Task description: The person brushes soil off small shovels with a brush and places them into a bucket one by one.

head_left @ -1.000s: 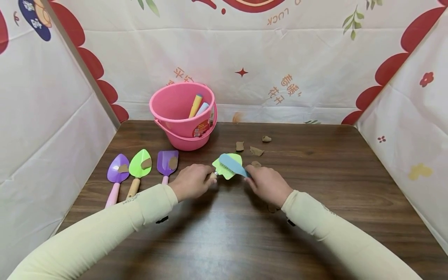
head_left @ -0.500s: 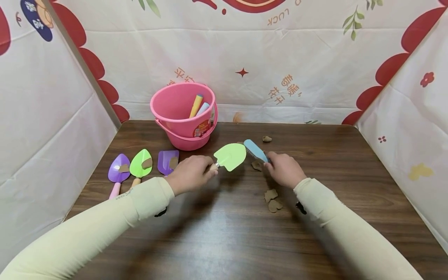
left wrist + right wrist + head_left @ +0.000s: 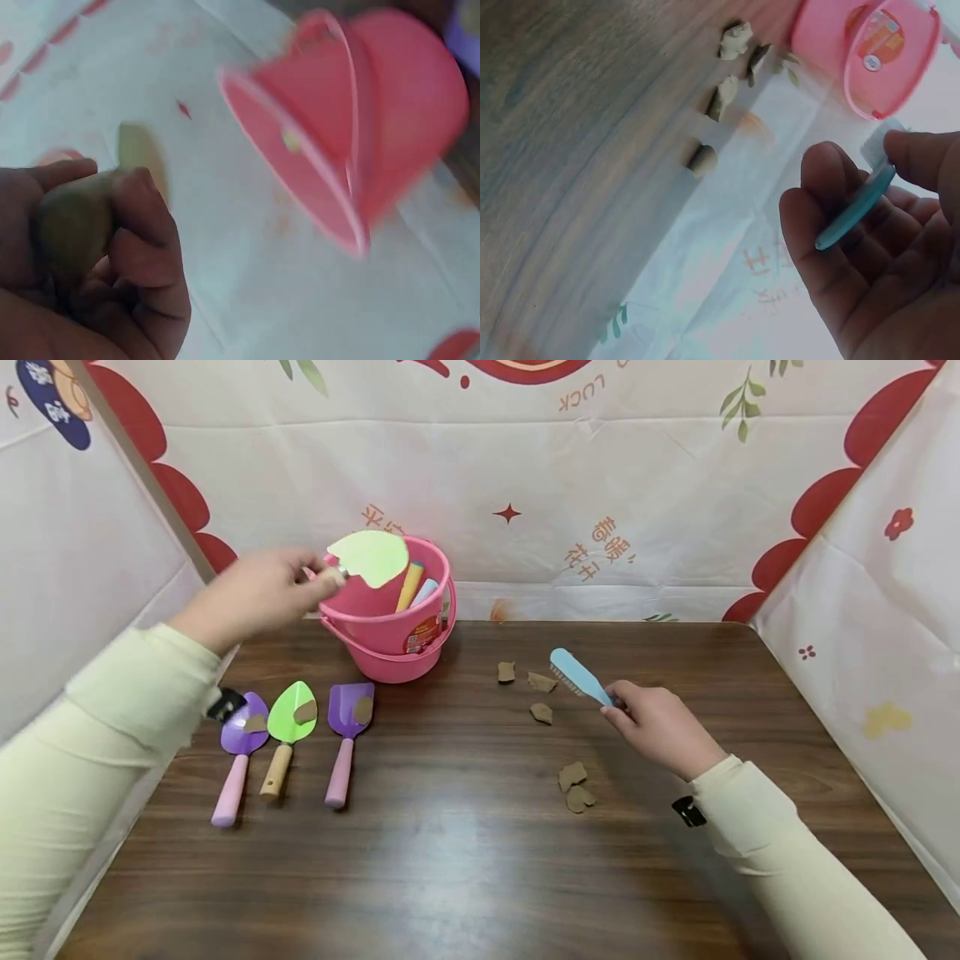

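Note:
My left hand (image 3: 258, 593) holds a light-green hand trowel (image 3: 372, 557) by its handle, the blade above the open mouth of a pink bucket (image 3: 386, 643). In the left wrist view, its wooden handle (image 3: 75, 225) sits between thumb and fingers. Whether anything lies on the blade cannot be told. My right hand (image 3: 663, 727) grips a light-blue brush (image 3: 579, 675), bristles down, raised over the table. Beneath and left of the brush lie thin brown pieces, one (image 3: 542, 713) near it and an overlapping pair (image 3: 574, 787) closer to me.
On the left lie a purple trowel (image 3: 234, 781), a green trowel (image 3: 288, 717) and a purple flat shovel (image 3: 342, 768), each with a brown piece on its blade. A yellow handle (image 3: 409, 587) and a pale-blue one (image 3: 424, 592) stick up inside the bucket. Printed cloth (image 3: 660, 468) surrounds the table (image 3: 420, 860).
The green trowel has risen in my left hand and travelled left from the table's middle to over the bucket. My right hand has drawn the brush away to the right.

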Motion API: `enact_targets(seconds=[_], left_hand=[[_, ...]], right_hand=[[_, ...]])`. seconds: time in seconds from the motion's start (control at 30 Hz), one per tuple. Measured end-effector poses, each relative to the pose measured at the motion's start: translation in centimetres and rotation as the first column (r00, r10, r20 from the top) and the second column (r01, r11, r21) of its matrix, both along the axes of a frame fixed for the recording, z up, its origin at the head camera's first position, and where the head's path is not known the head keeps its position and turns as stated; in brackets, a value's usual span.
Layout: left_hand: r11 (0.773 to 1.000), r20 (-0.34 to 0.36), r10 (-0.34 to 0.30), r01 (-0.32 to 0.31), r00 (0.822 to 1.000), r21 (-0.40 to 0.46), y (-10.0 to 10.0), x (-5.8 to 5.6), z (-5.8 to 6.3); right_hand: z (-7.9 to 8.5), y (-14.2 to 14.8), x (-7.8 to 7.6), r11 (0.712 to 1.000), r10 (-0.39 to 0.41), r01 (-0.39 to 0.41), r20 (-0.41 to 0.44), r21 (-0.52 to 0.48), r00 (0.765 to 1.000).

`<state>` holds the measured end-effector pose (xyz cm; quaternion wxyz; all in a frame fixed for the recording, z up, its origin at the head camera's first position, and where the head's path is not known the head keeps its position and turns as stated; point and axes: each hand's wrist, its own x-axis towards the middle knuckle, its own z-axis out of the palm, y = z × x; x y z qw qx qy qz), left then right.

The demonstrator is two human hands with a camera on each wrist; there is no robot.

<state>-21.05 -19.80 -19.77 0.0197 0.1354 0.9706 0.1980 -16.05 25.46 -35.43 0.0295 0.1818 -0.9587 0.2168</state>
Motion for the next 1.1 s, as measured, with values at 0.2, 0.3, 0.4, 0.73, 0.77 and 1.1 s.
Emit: enact_targets(seconds=[0.2, 0.3, 0.4, 0.73, 0.77, 1.1], left_hand=[[0.988, 0.021, 0.052, -0.048, 0.998, -0.147, -1.1, -4.6, 1.6], [0.986, 0.049, 0.092, -0.084, 0.995, -0.141, -0.6, -6.4, 1.1], [0.99, 0.067, 0.118, -0.112, 0.991, -0.089, 0.3, -7.5, -0.1], [0.997, 0.05, 0.056, -0.054, 0.997, -0.055, 4.2, -8.7, -4.9], [0.997, 0.037, 0.031, -0.028, 0.999, -0.074, 4.5, -8.7, -5.3], [0.997, 0.032, -0.048, 0.05, 0.998, -0.06, 5.8, -9.1, -7.0]], right_hand=[[0.4, 0.9, 1.7, 0.999, -0.04, 0.038, -0.059, -0.035, 0.998], [0.4, 1.3, 2.1, 0.998, -0.05, 0.047, -0.071, -0.043, 0.996], [0.2, 1.6, 2.2, 0.998, -0.049, 0.045, -0.073, -0.052, 0.996], [0.0, 2.0, 2.2, 0.992, -0.069, 0.056, -0.112, -0.111, 0.991], [-0.1, 2.0, 2.3, 0.991, -0.068, 0.054, -0.109, -0.122, 0.992], [-0.5, 1.5, 2.3, 0.99, -0.074, 0.066, -0.059, -0.127, 0.996]])
